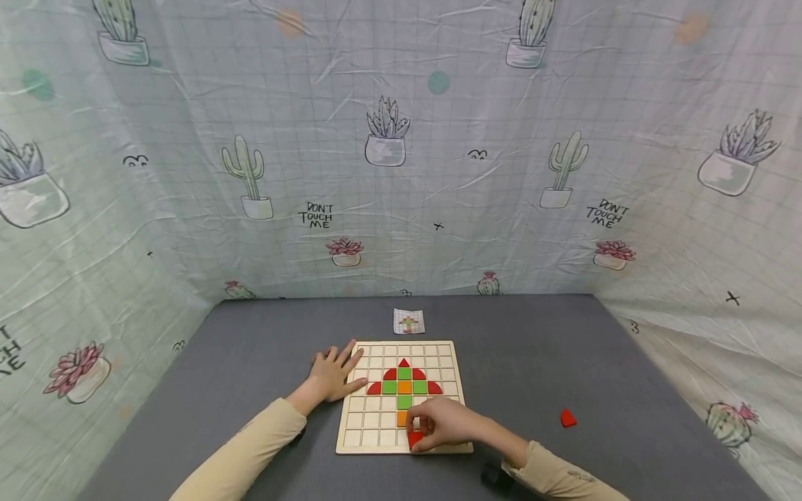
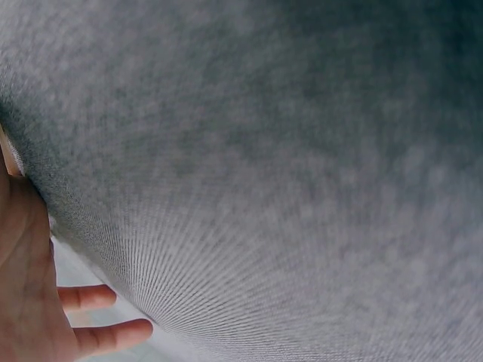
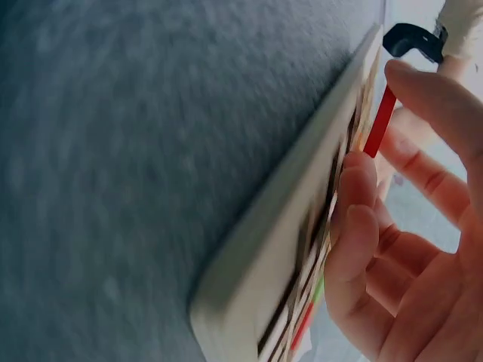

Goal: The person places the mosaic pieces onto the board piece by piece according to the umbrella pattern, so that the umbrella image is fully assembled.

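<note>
A wooden grid board [image 1: 370, 438] lies on the grey table, holding red, green and orange pieces in an arrow-like pattern. At its upper left edge my left hand [image 1: 328, 374] rests with fingers spread. My right hand [image 1: 446, 422] is over the lower part of the board. Between thumb and fingers it pinches a red piece [image 1: 415, 439], just below an orange square [image 1: 402, 418]. In the right wrist view this red piece [image 3: 381, 123] shows edge-on, tilted over the board. The left wrist view shows part of the left hand [image 2: 30, 294] and mostly table.
A loose red piece [image 1: 568, 418] with one curved side lies on the table to the right. Behind the board is a small pattern card [image 1: 409, 321] with a similar coloured figure. A cactus-print curtain [image 1: 438, 188] encloses the back and sides.
</note>
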Available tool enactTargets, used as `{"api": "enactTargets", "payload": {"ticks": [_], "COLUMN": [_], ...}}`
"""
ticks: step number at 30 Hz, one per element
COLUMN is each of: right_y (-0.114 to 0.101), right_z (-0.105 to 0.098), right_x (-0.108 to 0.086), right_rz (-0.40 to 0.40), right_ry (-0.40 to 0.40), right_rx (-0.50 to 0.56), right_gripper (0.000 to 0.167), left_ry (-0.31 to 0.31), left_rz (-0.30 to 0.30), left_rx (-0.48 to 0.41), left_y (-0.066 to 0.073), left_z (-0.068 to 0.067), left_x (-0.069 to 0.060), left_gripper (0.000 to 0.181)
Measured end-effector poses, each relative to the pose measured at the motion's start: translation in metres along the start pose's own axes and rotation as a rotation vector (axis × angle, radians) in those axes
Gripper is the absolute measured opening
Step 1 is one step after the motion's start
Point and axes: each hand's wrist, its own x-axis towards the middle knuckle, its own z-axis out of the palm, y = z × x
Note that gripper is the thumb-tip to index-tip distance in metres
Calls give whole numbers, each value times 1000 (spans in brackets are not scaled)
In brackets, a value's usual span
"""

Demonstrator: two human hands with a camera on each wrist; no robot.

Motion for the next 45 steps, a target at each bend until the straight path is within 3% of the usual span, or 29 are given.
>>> {"api": "enactTargets", "payload": {"ticks": [15,22,25,31,34,37,45], "right_y": [-12,-10,-7,1,5,6,0], "right_z": [6,8,9,5,3,2,5], "right_x": [10,15,16,15,14,14,17], "right_rz": [82,78,102,156,173,185,201], "right_ry": [43,62,52,26,20,21,30], "right_rx": [-85,-110,-41,232,320,363,327], "right_gripper": [21,22,23,17,13,10,11], "left_ry": [16,9,9,11,9,4,1], "left_rz": [3,-1,-1,-1,-1,-2,-5], "left_rx": [-2,-15,-20,-23,-27,-29,-24], "left_y": [1,1,1,2,2,1,-1], "left_z": [1,2,1,0,0,1,1], "left_x": [-1,0,-1,-2,-1,-1,-1], "left_gripper": [66,67,66,66,66,67,68]}}
